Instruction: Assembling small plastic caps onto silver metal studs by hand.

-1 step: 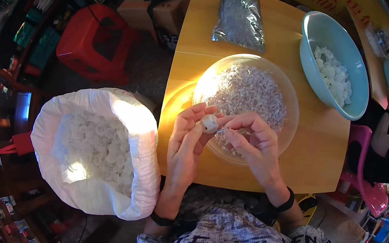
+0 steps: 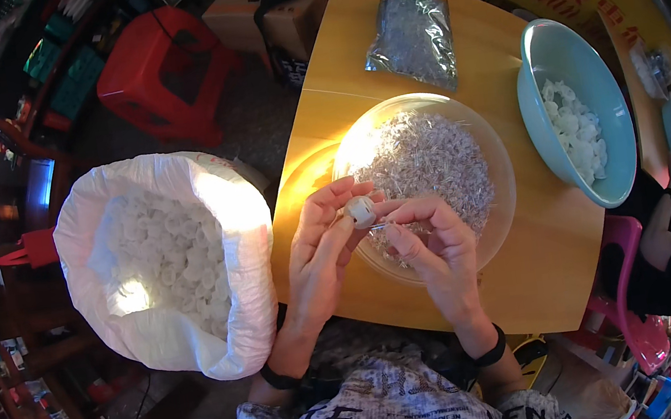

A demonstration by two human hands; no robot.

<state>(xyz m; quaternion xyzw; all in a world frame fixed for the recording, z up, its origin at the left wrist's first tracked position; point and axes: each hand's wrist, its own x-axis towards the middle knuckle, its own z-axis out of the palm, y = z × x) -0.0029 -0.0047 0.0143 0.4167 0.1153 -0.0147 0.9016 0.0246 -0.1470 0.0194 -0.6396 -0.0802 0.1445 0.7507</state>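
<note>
Over the near left part of a clear round bowl [image 2: 510, 186], my two hands meet. My left hand [image 2: 320, 250] is closed around a small rounded white plastic piece [image 2: 360, 211] with narrow dark slots in its side. Thumb and forefinger of my right hand [image 2: 440, 251] pinch a small thin shiny piece [image 2: 380, 226] right beside the white one. Its far end is too small to make out, so I cannot tell whether the two touch. Heaped in the bowl are many tiny clear, sliver-like pieces [image 2: 438, 153].
A white woven sack [image 2: 249, 263] full of whitish rounded pieces stands left of the wooden table [image 2: 524, 286]. On the table are a silvery plastic bag [image 2: 412, 38] and a light-blue basin [image 2: 540, 55] holding white pieces. A red stool [image 2: 156, 72] is far left; another person [image 2: 666, 242] sits at right.
My right hand has shifted very slightly left, toward the white plastic piece. Nothing else has visibly moved.
</note>
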